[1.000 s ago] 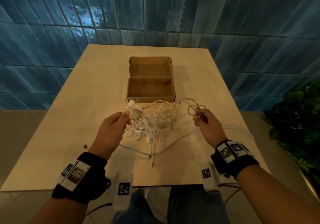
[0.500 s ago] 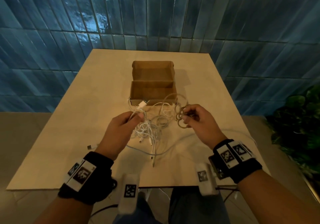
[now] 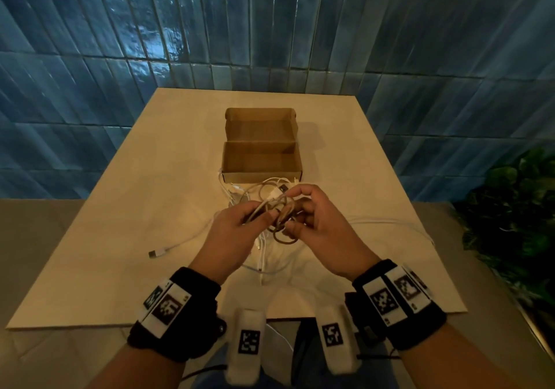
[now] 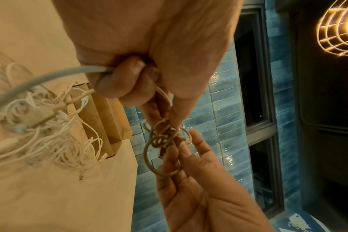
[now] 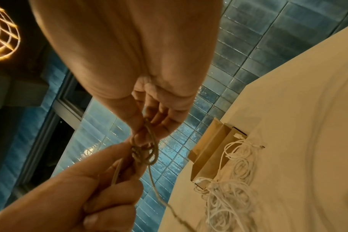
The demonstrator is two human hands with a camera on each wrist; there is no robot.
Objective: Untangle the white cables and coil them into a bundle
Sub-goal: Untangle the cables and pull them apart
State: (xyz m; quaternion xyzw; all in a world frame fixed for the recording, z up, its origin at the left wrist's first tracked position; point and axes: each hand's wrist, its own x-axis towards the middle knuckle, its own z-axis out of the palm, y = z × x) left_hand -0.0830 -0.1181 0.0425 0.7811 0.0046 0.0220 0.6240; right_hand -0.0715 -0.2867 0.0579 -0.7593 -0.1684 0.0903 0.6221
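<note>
The left hand (image 3: pixel 237 232) and the right hand (image 3: pixel 318 223) meet above the near middle of the desk (image 3: pixel 126 238), both raised off the surface. The left hand is closed around a cable strand (image 4: pixel 56 75), with its fingers curled over it, and its thumb and forefinger also pinch the line that goes into a small knot of loops (image 3: pixel 279 223). The right hand pinches this knot from the other side with its fingertips (image 4: pixel 191 150), the other fingers half curled. So the knot sits exactly between the two hands, touching both, and the strand runs roughly left to right through it. The main pile of white cables (image 3: pixel 258 190) lies on the desk just beyond the hands, against the near wall of the open cardboard box (image 3: pixel 261 175); one end with a plug (image 3: pixel 154 253) lies to the left, and another strand trails off to the right. I judge that the untangling is at an early stage, and the next move needs the right hand to open one loop while the left hand keeps the strand steady, because pulling apart along the strand would probably tighten the knot.
</note>
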